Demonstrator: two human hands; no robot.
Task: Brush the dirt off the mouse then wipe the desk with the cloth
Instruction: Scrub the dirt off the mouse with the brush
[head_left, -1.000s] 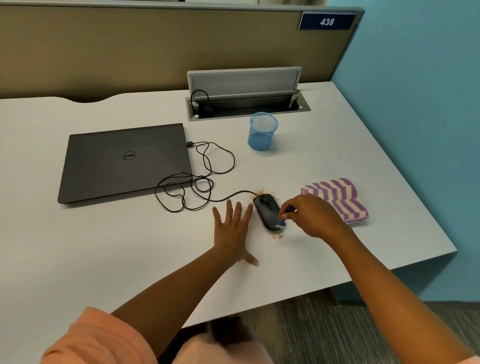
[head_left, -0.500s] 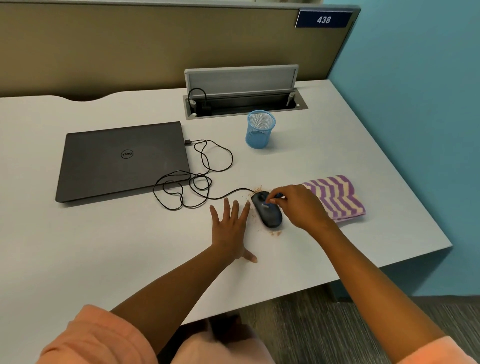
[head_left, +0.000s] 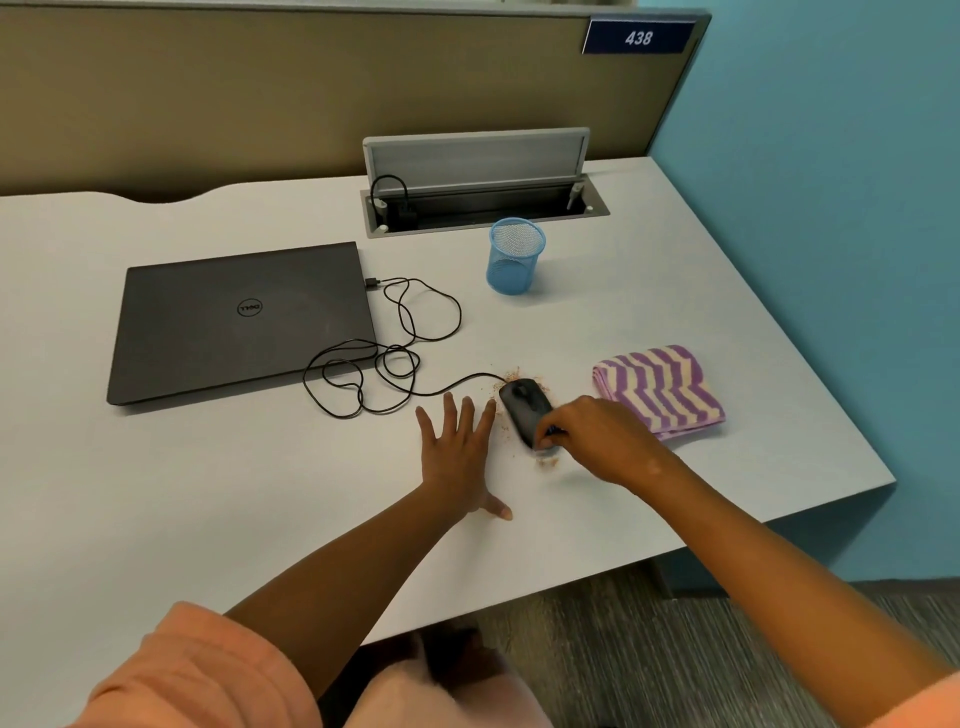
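Near the middle of the desk (head_left: 701, 291) our right hand (head_left: 597, 441) pinches a small blue brush (head_left: 551, 432), mostly hidden, at the near end of the black mouse (head_left: 524, 408). Just left of it our left hand (head_left: 457, 457) lies flat with fingers spread. Brown crumbs (head_left: 514, 375) ring the mouse. Right of it lies the striped cloth (head_left: 660, 389); its cable (head_left: 395, 358) loops left toward the closed laptop (head_left: 234, 322), with a blue mesh cup (head_left: 514, 257) farther off.

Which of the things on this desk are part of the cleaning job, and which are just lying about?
In use: mouse, dirt, small brush in right hand, striped cloth, desk.
Lying about: laptop, blue mesh cup, cable box.
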